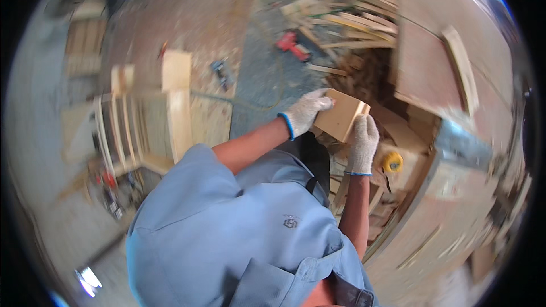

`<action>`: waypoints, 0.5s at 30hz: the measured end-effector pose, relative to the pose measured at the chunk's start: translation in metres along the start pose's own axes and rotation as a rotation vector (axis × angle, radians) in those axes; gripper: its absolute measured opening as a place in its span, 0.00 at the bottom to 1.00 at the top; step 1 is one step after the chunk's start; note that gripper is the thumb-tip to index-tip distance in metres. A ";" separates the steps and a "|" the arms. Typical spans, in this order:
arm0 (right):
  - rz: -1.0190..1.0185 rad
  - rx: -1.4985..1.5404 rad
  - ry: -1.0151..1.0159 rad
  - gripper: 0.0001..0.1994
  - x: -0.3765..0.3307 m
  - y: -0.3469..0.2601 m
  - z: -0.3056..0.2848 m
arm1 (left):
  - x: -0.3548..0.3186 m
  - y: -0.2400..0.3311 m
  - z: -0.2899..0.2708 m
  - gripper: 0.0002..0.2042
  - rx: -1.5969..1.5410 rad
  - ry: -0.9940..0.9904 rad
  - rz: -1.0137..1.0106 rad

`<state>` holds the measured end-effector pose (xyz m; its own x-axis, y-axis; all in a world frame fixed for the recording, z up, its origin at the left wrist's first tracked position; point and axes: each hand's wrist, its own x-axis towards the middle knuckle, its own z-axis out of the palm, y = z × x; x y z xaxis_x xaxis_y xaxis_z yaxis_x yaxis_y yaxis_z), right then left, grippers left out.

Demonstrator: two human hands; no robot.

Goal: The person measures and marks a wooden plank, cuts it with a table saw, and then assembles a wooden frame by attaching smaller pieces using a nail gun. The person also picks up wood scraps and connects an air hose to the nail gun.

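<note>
In front of my body I hold a pale wooden piece (340,118), squarish, with a stepped or layered edge on its right side. I cannot tell if it is solid or a small box. My left hand (307,111), in a white knit glove with a blue cuff, is closed on its left side, thumb on the upper face. My right hand (364,143), gloved the same way, grips the opposite edge from the lower right. A yellow tape measure (392,162) lies just right of my right wrist.
Stacked wood strips (369,20) and offcuts lie ahead to the right, beside a large worktop (424,74). A red power tool (293,45) and a blue-grey tool (221,74) rest ahead. At left stands a slatted wooden frame (133,131); another bench (443,210) is at right.
</note>
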<state>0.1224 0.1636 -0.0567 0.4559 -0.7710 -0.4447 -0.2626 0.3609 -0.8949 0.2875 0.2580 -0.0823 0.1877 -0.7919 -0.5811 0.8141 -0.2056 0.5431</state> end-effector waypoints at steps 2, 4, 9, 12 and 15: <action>0.085 -0.103 -0.132 0.16 0.006 0.006 0.021 | -0.021 -0.009 -0.028 0.19 -0.045 0.102 0.024; 0.070 -0.209 -0.260 0.14 0.007 0.012 0.047 | -0.044 -0.033 -0.058 0.20 -0.102 0.206 0.120; 0.120 -0.293 -0.548 0.15 -0.004 0.054 0.089 | -0.111 -0.068 -0.096 0.23 -0.262 0.463 0.140; 0.140 -0.399 -0.632 0.17 -0.020 0.072 0.122 | -0.153 -0.081 -0.112 0.22 -0.352 0.538 0.197; 0.136 -0.455 -0.742 0.18 -0.040 0.078 0.155 | -0.182 -0.102 -0.136 0.23 -0.510 0.571 0.261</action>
<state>0.2153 0.3033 -0.1148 0.7892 -0.1394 -0.5981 -0.5963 0.0590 -0.8006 0.2451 0.5015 -0.1140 0.5460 -0.3343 -0.7682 0.8298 0.3421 0.4409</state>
